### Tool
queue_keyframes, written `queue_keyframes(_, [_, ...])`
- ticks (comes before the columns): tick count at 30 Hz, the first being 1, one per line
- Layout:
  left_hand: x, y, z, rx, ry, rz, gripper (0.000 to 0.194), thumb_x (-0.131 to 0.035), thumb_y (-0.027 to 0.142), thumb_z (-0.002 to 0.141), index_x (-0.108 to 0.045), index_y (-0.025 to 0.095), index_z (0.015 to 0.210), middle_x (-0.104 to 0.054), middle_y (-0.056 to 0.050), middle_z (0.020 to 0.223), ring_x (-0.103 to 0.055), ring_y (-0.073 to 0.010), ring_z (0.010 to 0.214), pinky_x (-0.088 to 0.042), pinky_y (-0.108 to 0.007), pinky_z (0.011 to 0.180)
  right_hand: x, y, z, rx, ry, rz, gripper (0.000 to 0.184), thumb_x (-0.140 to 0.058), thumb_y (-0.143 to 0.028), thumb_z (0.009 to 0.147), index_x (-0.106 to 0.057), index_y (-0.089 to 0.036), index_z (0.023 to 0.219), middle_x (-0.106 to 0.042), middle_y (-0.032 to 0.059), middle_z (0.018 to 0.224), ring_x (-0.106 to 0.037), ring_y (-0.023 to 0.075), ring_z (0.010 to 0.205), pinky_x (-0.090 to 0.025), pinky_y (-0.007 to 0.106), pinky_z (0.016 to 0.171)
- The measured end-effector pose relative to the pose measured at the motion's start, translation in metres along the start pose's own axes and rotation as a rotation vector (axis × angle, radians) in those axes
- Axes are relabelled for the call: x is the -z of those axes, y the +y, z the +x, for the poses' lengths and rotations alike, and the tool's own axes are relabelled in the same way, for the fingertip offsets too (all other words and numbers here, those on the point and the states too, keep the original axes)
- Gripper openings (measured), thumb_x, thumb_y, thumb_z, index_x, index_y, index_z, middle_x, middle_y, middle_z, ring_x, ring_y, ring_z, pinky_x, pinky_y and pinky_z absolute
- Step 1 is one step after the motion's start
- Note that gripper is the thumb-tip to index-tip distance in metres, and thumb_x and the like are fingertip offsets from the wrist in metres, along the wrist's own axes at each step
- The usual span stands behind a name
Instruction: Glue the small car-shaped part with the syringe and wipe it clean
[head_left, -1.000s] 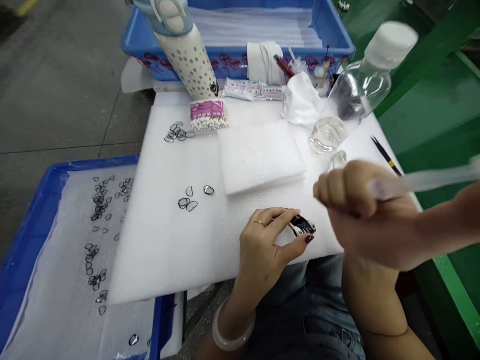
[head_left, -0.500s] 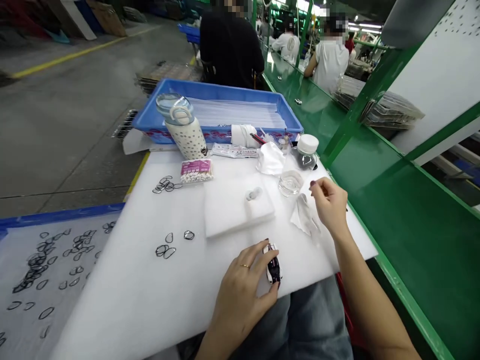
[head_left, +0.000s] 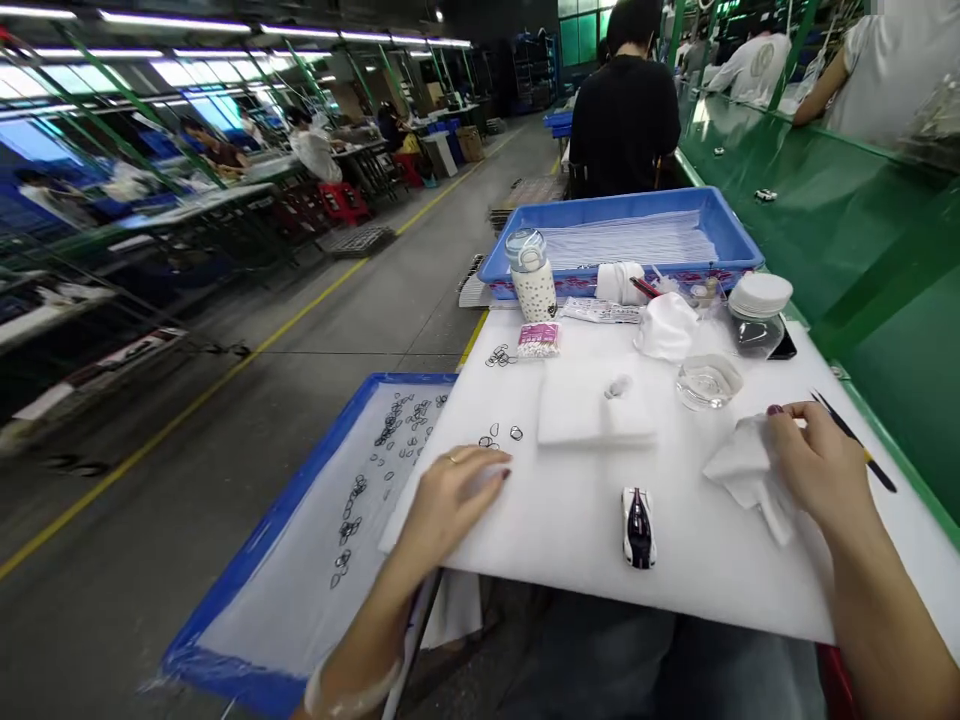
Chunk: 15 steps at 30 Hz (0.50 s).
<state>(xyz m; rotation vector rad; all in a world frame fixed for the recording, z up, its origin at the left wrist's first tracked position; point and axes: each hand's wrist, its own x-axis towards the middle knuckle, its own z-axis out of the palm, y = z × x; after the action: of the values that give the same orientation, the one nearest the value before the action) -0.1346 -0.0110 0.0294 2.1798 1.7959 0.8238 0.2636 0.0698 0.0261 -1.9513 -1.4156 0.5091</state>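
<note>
We see the right grip (head_left: 817,455) curled at a white cloth (head_left: 739,465) on the right; whether it pinches the cloth we cannot tell. The left grip (head_left: 454,490), left of centre, has thumb and fingers narrowly parted near some black rings (head_left: 489,442). Between our hands, low and right of centre, a toy car (head_left: 638,530) rests on the white-topped bench (head_left: 555,530). Past its far end we see a blue tub (head_left: 630,200), then a person in black (head_left: 624,115); at upper left, strip lights (head_left: 176,21) and a grey floor (head_left: 382,320).
</note>
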Motion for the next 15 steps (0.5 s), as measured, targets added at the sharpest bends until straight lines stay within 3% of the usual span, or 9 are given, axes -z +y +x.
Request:
queue_keyframes(3, [0.007, -0.023, 0.016, 0.055, 0.038, 0.094, 0.023, -0.057, 0.032, 0.09, -0.078, 0.025, 0.099, -0.076, -0.006, 0.1, -0.071, -0.0277, 0.094, -0.056, -0.045, 0.087, 0.0, -0.004, -0.007, -0.007, -0.065, -0.177, 0.042, -0.05, -0.06, 0.087, -0.055, -0.024, 0.065, -0.051, 0.0045, 0.051, -0.047, 0.0219, 0.053, -0.031, 0.034, 0.054])
queue_keyframes(8, [-0.006, -0.039, 0.025, 0.096, 0.041, 0.162, 0.026, -0.061, 0.043, 0.086, -0.081, 0.029, 0.095, -0.073, -0.007, 0.116, -0.066, -0.0336, 0.103, -0.054, -0.051, 0.088, 0.002, -0.009, -0.015, 0.08, 0.062, 0.116, 0.05, -0.04, -0.061, 0.093, -0.038, -0.022, 0.061, -0.036, -0.0006, 0.054, -0.034, 0.0159, 0.054, -0.027, 0.031, 0.056])
queue_keyframes(10, [-0.009, -0.04, 0.023, 0.105, 0.049, 0.164, 0.027, -0.06, 0.044, 0.086, -0.082, 0.029, 0.091, -0.073, -0.007, 0.117, -0.065, -0.0343, 0.104, -0.053, -0.052, 0.089, 0.003, -0.01, -0.015, 0.012, 0.045, -0.025, 0.05, -0.039, -0.061, 0.093, -0.044, -0.023, 0.062, -0.041, 0.0015, 0.055, -0.036, 0.0176, 0.056, -0.028, 0.032, 0.058])
queue_keyframes(13, [-0.01, -0.038, 0.021, 0.106, 0.083, 0.141, 0.028, -0.059, 0.044, 0.085, -0.081, 0.027, 0.083, -0.075, -0.008, 0.11, -0.064, -0.0337, 0.105, -0.052, -0.05, 0.092, 0.005, -0.01, -0.014, -0.168, -0.092, -0.299, 0.056, -0.04, -0.066, 0.09, -0.058, -0.022, 0.061, -0.05, 0.0058, 0.056, -0.039, 0.0199, 0.057, -0.029, 0.034, 0.06])
queue_keyframes(15, [-0.009, -0.033, 0.019, 0.105, 0.114, 0.112, 0.027, -0.059, 0.043, 0.085, -0.079, 0.025, 0.08, -0.076, -0.007, 0.102, -0.066, -0.0307, 0.098, -0.053, -0.045, 0.089, 0.004, -0.01, -0.014, -0.186, -0.137, -0.237, 0.057, -0.044, -0.065, 0.089, -0.052, -0.021, 0.053, -0.043, 0.0034, 0.051, -0.037, 0.0175, 0.055, -0.028, 0.032, 0.059])
